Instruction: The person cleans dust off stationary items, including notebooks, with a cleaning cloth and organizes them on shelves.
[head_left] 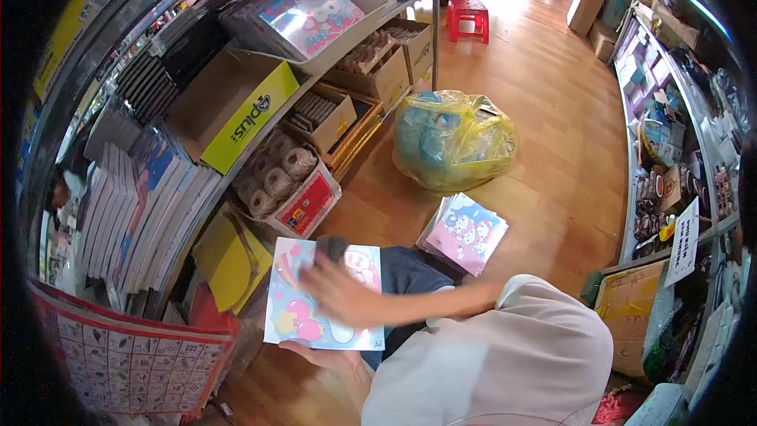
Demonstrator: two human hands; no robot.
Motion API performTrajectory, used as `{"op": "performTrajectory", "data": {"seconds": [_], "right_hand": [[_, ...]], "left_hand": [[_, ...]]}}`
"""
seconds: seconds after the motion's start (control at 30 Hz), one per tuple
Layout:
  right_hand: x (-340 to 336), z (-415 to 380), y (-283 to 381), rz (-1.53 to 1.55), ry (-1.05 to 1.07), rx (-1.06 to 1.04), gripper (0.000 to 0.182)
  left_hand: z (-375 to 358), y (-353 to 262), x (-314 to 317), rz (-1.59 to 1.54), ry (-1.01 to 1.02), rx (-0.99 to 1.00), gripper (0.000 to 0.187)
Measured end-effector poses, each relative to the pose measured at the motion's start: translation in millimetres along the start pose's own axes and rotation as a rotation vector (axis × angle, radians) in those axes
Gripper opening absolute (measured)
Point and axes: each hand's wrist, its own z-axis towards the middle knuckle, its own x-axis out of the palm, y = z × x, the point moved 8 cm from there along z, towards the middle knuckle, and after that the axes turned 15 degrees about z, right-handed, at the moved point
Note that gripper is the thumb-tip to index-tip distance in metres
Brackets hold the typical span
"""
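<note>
I hold a flat pack with pastel cartoon print over my lap. My left hand grips its lower edge from underneath. My right hand lies flat on top of the pack with fingers spread; it is blurred by motion, and its arm reaches in from the beige sleeve at the right. A stack of similar cartoon packs lies on the wooden floor just beyond my knee.
A yellow plastic bag full of goods sits on the floor ahead. Shelves at left hold a box of twine rolls, notebooks and cartons. Another display rack lines the right. A red stool stands far down the aisle.
</note>
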Motion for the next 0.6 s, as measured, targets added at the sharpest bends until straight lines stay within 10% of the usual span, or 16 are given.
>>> {"op": "performTrajectory", "data": {"seconds": [0.1,0.2,0.27,0.37,0.43,0.6], "right_hand": [[-11.3,-42.5,79.2,0.24,0.161,-0.353,0.054],[-13.1,-25.7,9.9,0.44,0.255,-0.123,0.046],[-57.7,-8.2,-29.8,-0.035,-0.011,0.034,0.05],[-14.1,3.9,-29.8,-0.079,0.224,0.232,0.053],[13.3,-11.0,17.6,0.207,0.051,-0.108,0.054],[24.3,-37.6,58.2,0.427,0.61,-0.233,0.061]], "left_hand": [[6.2,-1.4,-2.3,-0.021,0.072,-0.03,0.08],[1.0,-17.4,1.5,0.042,0.142,-0.008,0.074],[-12.9,-19.0,20.5,0.058,-0.06,-0.02,0.074],[-13.4,7.0,17.3,0.144,-0.07,0.026,0.075],[-12.1,9.8,19.8,0.19,-0.021,0.006,0.075],[2.8,-24.4,10.1,0.204,-0.038,0.067,0.081]]}}
